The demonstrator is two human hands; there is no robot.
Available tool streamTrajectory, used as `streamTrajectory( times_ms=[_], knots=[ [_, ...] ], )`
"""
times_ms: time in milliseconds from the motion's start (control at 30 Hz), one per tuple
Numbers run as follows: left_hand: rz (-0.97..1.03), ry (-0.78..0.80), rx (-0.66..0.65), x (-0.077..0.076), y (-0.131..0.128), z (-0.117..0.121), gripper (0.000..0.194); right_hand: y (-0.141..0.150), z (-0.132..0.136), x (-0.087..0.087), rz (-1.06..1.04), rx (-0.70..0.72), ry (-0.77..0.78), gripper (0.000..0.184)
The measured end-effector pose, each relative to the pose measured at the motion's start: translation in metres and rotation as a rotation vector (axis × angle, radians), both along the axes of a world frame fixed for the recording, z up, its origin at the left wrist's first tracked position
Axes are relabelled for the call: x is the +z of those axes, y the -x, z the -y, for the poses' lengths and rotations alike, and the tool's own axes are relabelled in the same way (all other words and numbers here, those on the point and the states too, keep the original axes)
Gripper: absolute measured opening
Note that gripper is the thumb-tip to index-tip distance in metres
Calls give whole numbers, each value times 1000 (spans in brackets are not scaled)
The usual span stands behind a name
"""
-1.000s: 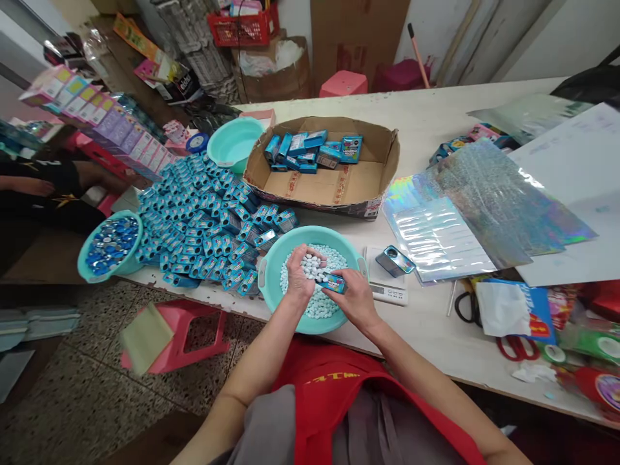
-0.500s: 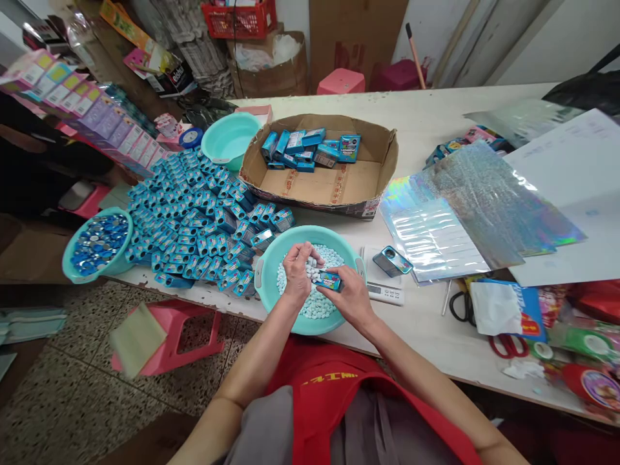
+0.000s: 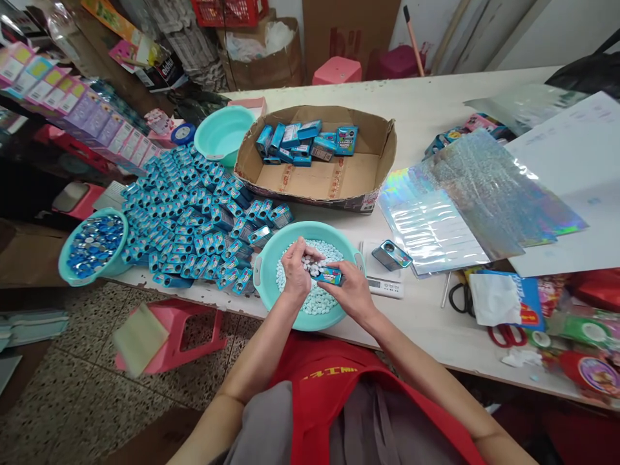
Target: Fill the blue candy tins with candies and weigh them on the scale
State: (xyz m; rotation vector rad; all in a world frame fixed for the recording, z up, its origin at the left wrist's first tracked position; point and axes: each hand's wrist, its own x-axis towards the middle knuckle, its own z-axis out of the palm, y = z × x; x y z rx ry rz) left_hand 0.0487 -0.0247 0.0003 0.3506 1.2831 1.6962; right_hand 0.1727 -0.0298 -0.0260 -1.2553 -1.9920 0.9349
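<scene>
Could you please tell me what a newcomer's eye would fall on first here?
Probably the mass of blue tins crowding the left of the table. Next, at front centre over a turquoise basin, the left hand cups white pellets while the right hand holds one tin. Shiny sheets lie to the right.

Over at the table, the person's left hand [image 3: 296,274] is cupped around some white pellets [image 3: 310,264], right by the end of a small blue tin [image 3: 330,276] gripped in the right hand [image 3: 356,292], both above a turquoise basin [image 3: 265,284] of more pellets. Beside it, another tin [image 3: 387,256] sits on a white scale [image 3: 390,288]. A crowd of tins [image 3: 188,223] spreads leftward, and a cardboard box [image 3: 310,177] behind holds several more.
</scene>
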Motion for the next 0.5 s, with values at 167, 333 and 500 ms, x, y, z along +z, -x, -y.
streamTrajectory(
  times_ms=[167, 333, 500],
  knots=[
    [-37, -11, -26, -2, -3, 3, 36, 2, 2, -1, 1, -7, 14, 25],
    [-8, -5, -200, -7, -2, 9, 35, 2, 6, -6, -15, -9, 29, 23],
    [-238, 72, -155, -47, 28, -3, 33, -9, 11, -24, -59, 2, -45, 26]
  ],
)
